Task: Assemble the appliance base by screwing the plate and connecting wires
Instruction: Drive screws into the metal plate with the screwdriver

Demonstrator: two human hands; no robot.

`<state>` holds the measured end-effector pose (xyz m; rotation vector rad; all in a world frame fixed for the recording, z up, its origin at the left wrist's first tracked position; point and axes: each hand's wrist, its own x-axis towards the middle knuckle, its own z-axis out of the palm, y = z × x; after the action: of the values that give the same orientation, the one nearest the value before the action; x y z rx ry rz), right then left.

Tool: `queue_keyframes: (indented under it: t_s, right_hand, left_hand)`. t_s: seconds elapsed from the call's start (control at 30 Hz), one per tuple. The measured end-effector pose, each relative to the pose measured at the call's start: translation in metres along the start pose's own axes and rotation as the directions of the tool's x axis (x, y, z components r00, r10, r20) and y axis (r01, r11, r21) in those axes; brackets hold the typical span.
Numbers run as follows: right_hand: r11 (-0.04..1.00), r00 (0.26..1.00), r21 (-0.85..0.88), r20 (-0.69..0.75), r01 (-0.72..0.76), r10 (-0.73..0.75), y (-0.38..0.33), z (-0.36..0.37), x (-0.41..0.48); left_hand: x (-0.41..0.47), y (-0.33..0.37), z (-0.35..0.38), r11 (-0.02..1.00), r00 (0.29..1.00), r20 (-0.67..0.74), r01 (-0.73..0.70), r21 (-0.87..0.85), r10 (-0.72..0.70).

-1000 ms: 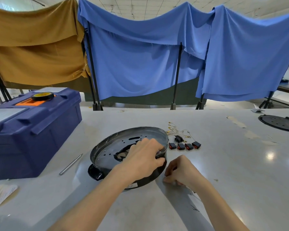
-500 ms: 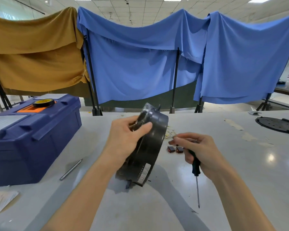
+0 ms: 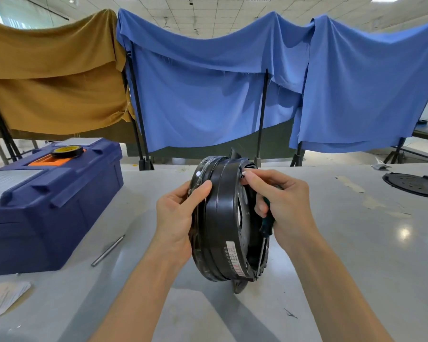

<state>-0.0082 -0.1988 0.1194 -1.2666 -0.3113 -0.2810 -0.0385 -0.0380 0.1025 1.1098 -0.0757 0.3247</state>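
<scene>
The round black plastic appliance base [image 3: 224, 218] is tipped up on edge over the pale grey table [image 3: 356, 255], its labelled wall facing me. My left hand [image 3: 177, 218] clasps its left rim, thumb curled over the wall. My right hand [image 3: 284, 201] wraps its lower fingers round a green-handled screwdriver [image 3: 266, 224] while its fingertips pinch the base's upper edge. A dark blue plastic toolbox [image 3: 47, 201] sits well left.

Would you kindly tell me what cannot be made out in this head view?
Head view:
Inside of the appliance base: turned edge-on and partly covered by the right hand.
Screwdriver tip: lost against the base's dark rim.
Label text: too small.
Black disc: cut by the right edge.
</scene>
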Motion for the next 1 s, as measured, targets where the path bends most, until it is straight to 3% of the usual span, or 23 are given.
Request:
queue_keyframes:
  t_s: [0.4,1.0]
  right_hand:
    - [0.996,0.997,0.077,-0.069,-0.032,0.037,0.0029,0.0054,0.0042]
    - [0.985,0.988,0.106,-0.05,-0.138,0.144,-0.0014,0.0069,0.007]
  left_hand:
    - [0.0008,0.0,0.0003,1.0,0.999,0.036,0.027,-0.009,-0.026]
    - [0.0006,-0.0001,-0.0033,1.0,0.998,0.062,0.021,0.015,-0.022]
